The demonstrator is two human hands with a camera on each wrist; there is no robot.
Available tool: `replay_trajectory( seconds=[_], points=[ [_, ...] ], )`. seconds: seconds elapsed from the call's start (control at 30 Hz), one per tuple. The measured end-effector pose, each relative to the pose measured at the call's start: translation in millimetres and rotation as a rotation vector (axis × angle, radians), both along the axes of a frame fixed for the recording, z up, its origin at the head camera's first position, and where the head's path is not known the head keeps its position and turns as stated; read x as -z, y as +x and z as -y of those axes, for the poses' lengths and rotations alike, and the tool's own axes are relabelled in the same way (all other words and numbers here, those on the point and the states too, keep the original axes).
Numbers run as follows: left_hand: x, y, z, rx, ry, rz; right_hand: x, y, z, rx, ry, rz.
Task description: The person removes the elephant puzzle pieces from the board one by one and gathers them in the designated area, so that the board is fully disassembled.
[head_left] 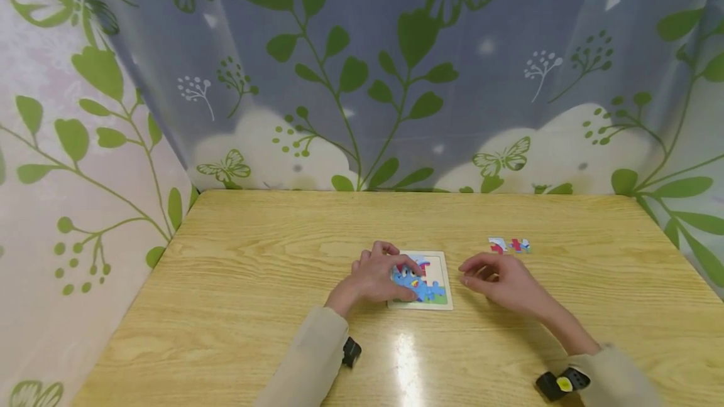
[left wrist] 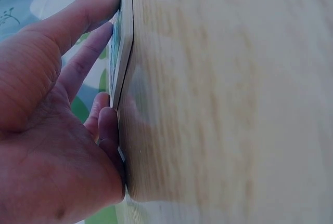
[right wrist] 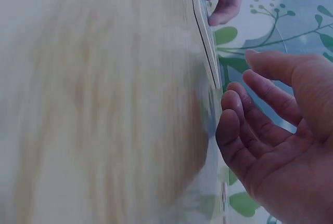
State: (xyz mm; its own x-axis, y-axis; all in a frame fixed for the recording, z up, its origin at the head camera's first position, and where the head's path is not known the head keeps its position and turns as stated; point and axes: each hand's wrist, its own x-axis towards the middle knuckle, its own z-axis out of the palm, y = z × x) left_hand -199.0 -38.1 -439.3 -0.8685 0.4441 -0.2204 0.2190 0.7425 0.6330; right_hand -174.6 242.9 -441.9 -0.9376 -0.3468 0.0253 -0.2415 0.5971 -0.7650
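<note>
A small square jigsaw puzzle (head_left: 449, 284) with a pale frame lies on the table, its picture showing a blue cartoon figure. Part of the picture area at the upper right is bare. My left hand (head_left: 373, 276) reaches over the puzzle's left side, thumb and index fingertips touching its face; in the left wrist view, other fingers (left wrist: 108, 130) lie by the board's edge. Just right of the puzzle and apart from it is my right hand (head_left: 509, 284), its fingers loosely bent. Nothing shows between those fingers (right wrist: 229, 125) in the right wrist view.
Loose puzzle pieces in red, white and blue, one jigsaw piece (head_left: 497, 245) beside another piece (head_left: 520, 245), lie behind the right hand. The wooden table (head_left: 271, 244) meets a leaf-patterned curtain (head_left: 362, 112) at its back edge.
</note>
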Motion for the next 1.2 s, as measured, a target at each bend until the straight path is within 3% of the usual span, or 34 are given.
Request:
replay_trajectory(
  seconds=[0.37,0.7,0.87,1.2],
  points=[
    [-2.1,0.4,-0.2,0.001,-0.002,0.006,-0.6,-2.0,18.6,-0.069,-0.017,0.079],
    [-0.9,-0.9,-1.3,-0.004,-0.015,0.006,0.5,-5.1,28.1,-0.131,0.035,0.088],
    [-1.7,-1.0,-1.5,-0.003,-0.016,0.007,1.4,-5.7,29.1,-0.169,0.059,0.051],
    [-1.0,-0.8,-1.5,-0.006,-0.006,0.005,0.9,-6.3,29.8,-0.183,0.084,0.04]
  ],
)
